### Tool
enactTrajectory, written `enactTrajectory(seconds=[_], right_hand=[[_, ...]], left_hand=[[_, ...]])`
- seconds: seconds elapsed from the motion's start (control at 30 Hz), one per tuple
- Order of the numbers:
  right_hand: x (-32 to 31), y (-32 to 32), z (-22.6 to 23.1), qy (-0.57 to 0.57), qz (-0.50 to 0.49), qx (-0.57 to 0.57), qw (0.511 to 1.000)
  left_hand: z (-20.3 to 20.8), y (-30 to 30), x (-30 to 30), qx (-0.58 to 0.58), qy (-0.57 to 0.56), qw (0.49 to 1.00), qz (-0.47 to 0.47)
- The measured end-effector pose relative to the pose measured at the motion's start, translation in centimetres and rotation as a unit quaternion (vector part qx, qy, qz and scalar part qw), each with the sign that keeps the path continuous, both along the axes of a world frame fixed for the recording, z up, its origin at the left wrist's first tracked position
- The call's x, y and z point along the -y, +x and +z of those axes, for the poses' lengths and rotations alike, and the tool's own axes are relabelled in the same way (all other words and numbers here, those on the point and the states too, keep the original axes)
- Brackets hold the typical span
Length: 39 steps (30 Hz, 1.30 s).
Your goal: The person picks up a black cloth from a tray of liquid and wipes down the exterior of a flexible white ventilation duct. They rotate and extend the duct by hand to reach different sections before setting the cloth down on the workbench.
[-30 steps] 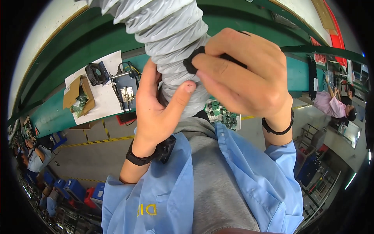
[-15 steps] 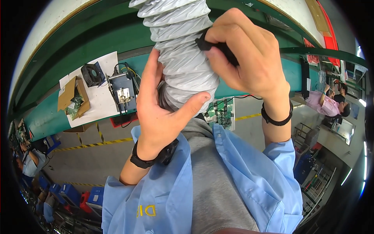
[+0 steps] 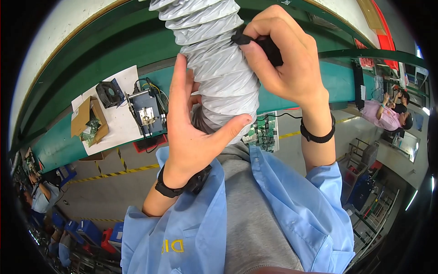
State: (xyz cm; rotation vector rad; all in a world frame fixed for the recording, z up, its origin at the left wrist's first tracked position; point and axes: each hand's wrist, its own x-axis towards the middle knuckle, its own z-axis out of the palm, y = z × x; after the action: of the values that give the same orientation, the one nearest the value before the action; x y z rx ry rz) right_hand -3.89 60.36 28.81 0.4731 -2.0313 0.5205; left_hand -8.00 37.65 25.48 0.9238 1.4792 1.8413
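Observation:
A light grey, ribbed flexible duct (image 3: 223,75) hangs down in front of me from the top of the view. My left hand (image 3: 194,137) cups its lower end, thumb across the near side and fingers round the left side. Level with the duct's upper right side, my right hand (image 3: 289,57) is closed on a soft black cloth-like piece (image 3: 271,50). One end of this piece pokes out between thumb and forefinger at the duct's edge. The rest is tucked in the curled fingers, so its full shape is hidden.
On the green bench (image 3: 59,146), white paper carries an open cardboard box (image 3: 81,116), a black fan (image 3: 110,93) and a metal fixture (image 3: 147,114) with cables. Green circuit boards (image 3: 263,134) lie just right of the duct's lower end. A person in pink (image 3: 381,114) is at far right.
The right hand has shifted slightly up and left with the black piece, more of its tip showing. The left hand still holds the duct. The view has turned slightly.

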Motion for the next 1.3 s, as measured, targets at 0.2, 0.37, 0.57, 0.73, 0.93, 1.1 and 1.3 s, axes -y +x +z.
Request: enactTrajectory(seconds=[0.2,0.37,0.57,0.73,0.93,1.1,1.3], right_hand=[[4.3,3.0,4.1,-0.215,-0.160,0.241,0.933],[3.4,3.2,1.6,-0.024,-0.131,0.161,0.978],[4.9,4.2,0.4,-0.124,-0.049,0.185,0.974],[5.7,4.5,1.1,-0.145,-0.043,0.131,0.980],[5.8,3.6,2.5,-0.030,-0.053,0.039,0.997],[6.1,3.6,3.4,0.084,-0.081,0.095,0.989],[6.6,3.3,6.3,0.064,-0.122,0.156,0.978]], left_hand=[[-0.4,-0.2,-0.2,-0.009,-0.019,1.000,0.007],[-0.2,-0.2,-0.2,0.041,0.031,0.999,0.006],[-0.2,-2.1,0.5,0.157,0.005,0.987,0.040],[0.6,-2.5,-0.1,0.180,0.038,0.980,0.079],[-0.2,-1.6,-0.6,-0.026,0.029,0.996,0.077],[0.0,-1.6,-0.9,-0.119,-0.076,0.984,0.110],[0.5,-0.3,-0.4,-0.067,-0.058,0.990,0.108]])
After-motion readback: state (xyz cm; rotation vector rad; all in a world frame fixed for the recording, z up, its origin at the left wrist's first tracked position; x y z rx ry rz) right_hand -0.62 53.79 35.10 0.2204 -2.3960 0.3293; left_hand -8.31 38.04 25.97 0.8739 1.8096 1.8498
